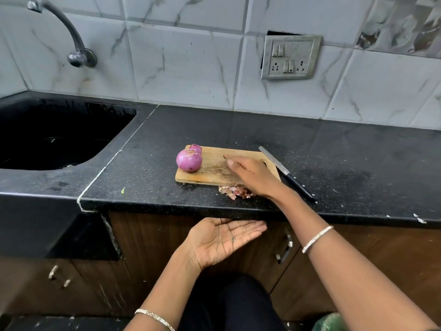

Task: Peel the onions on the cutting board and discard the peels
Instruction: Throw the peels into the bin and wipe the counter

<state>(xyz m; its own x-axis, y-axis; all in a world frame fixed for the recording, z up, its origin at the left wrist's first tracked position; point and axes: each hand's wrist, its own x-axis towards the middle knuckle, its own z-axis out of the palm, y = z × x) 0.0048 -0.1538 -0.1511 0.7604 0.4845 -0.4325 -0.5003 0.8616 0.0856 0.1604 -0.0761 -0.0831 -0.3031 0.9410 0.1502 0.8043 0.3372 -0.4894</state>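
Two peeled purple onions stand on the left end of the wooden cutting board [210, 172]: a large onion [189, 160] in front and a smaller onion [195, 147] behind it. A pile of dry onion peels [235, 191] lies on the black counter just in front of the board. My right hand [250, 174] lies flat, fingers straight, over the board's right part, its edge beside the peels. Held palm up with straight fingers, my left hand [219, 242] sits just below the counter's front edge, under the peels. It holds nothing.
A knife [287, 174] with a black handle lies on the counter right of the board. A black sink [47, 137] with a tap [69, 34] is at the left. A wall socket [290, 57] sits behind. Cabinet doors with handles are below; something green [331, 322] shows at the bottom right.
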